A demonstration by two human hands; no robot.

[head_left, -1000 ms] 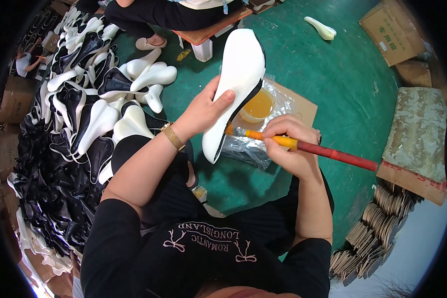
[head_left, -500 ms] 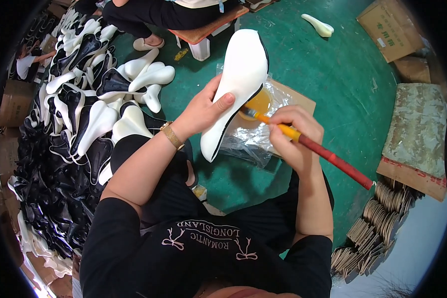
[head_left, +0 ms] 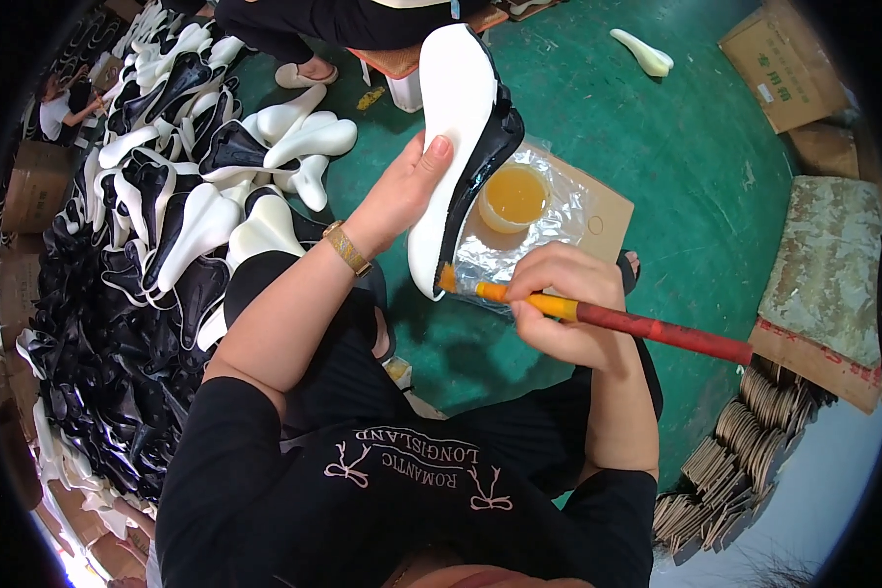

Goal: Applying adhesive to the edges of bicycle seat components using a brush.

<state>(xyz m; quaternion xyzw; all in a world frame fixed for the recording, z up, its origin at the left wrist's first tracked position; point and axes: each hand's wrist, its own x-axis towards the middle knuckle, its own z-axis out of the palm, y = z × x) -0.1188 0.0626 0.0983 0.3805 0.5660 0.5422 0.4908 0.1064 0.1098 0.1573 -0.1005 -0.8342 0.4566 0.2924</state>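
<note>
My left hand [head_left: 400, 192] grips a long white saddle-shaped foam piece with a black rim [head_left: 456, 127], held on edge with its narrow tip pointing toward me. My right hand [head_left: 559, 309] holds a brush with a red and yellow handle [head_left: 647, 328]; its bristles touch the piece's black edge near the lower tip. Just behind the brush sits a round bowl of amber glue [head_left: 514, 196] on crinkled clear plastic [head_left: 559, 225] over a cardboard sheet [head_left: 608, 206]. A gold watch is on my left wrist.
A big heap of black and white saddle pieces [head_left: 167, 245] fills the left side on the green floor. Another seated person [head_left: 343, 24] is at the top. Cardboard boxes [head_left: 784, 64] and a mottled slab [head_left: 828, 265] lie right; stacked cardboard cut-outs [head_left: 745, 461] lower right.
The brush left the glue bowl and swung down to the piece's lower black edge. My left hand turned the piece more on edge and raised it.
</note>
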